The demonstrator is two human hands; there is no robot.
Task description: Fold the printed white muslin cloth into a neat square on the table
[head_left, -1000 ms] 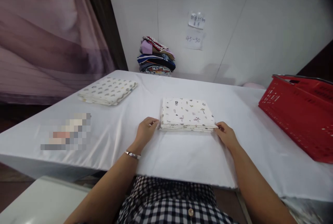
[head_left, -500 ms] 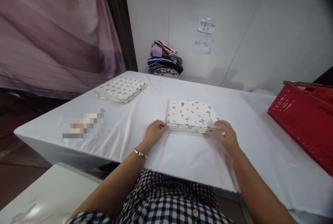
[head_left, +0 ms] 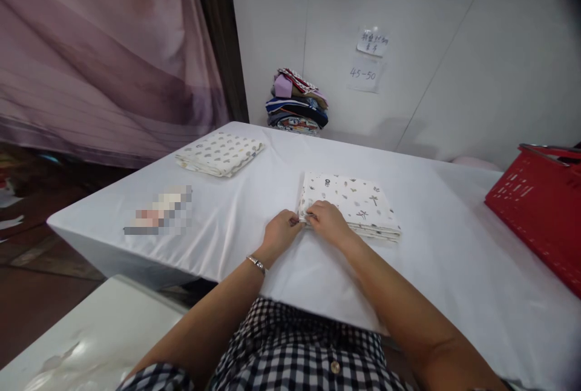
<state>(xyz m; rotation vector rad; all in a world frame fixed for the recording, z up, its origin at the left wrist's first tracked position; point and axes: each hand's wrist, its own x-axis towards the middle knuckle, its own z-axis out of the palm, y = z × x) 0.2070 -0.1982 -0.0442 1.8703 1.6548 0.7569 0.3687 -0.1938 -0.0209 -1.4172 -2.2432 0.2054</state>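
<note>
A folded white cloth with small grey and brown plant prints lies on the white-covered table in front of me, its layered edge facing me. My left hand pinches the near left corner of this cloth, fingers closed. Close beside it, my right hand is also closed on the layers at the same corner, its back covering part of the near edge. The fingertips of both hands are partly hidden.
Another folded cloth with grey hearts rests at the table's far left. Nearer lies a pixelated flat item. A red plastic basket stands at the right. Behind the table is a stack of folded fabrics against the wall, near paper signs.
My right hand has moved left from the cloth's near right corner to the near left corner, beside my left hand. The whole view has shifted slightly.
</note>
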